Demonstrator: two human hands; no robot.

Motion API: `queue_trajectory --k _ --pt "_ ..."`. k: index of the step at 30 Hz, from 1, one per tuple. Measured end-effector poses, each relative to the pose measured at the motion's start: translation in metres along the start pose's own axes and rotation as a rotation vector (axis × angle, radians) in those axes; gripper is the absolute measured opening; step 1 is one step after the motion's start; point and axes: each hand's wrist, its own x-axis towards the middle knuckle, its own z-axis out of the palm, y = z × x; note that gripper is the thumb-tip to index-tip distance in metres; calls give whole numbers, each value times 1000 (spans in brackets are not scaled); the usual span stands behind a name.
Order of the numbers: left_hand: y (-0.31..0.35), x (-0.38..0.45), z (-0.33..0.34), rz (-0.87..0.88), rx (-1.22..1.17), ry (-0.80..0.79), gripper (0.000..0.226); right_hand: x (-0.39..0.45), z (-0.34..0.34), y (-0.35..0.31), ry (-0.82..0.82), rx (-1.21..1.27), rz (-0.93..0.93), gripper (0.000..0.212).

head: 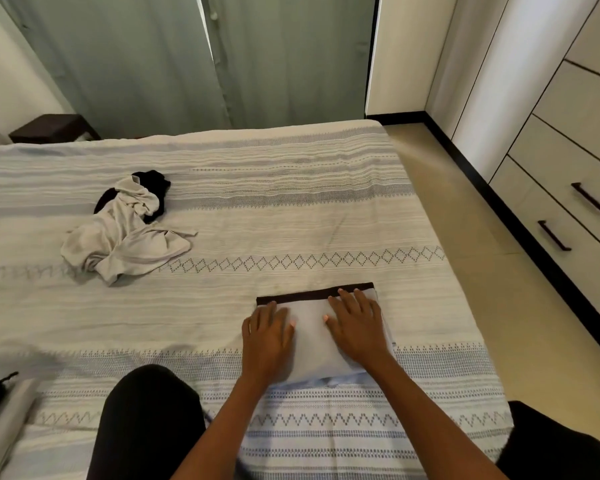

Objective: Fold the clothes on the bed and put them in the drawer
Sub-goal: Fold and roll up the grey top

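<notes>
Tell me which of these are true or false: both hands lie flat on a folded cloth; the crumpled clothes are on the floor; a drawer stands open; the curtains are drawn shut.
1. Both hands, left hand and right hand, lie flat on the folded cloth: true.
2. The crumpled clothes are on the floor: false, they lie on the bed.
3. A drawer stands open: false, all are closed.
4. The curtains are drawn shut: true.

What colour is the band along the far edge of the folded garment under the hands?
Dark brown, nearly black, on the pale blue-grey folded garment; head view.
</notes>
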Motion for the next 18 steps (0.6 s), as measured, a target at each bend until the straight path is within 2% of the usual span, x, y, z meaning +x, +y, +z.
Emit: queue_trajectory --k 2,3,6,8,11,14,18 --pt "-5 25 -3 18 -58 53 52 14 -14 4 25 17 -12 48" --pt "-8 39 -6 17 -61 -10 56 22 -21 7 -20 -5 -13 50" --pt "-18 73 -15 41 40 -354 61 49 -42 16 -311 -79 17 57" --pt "-17 88 -28 46 86 -502 49 64 -58 15 -439 -102 46 56" --pt "-14 97 -47 61 63 -662 31 73 -81 10 -496 -209 -22 43" --pt "-27 84 -69 11 -65 -639 20 69 -96 2 -438 -192 -88 36" --pt "-58 48 -120 -59 -89 -450 24 69 -113 -34 -230 -164 -211 31"
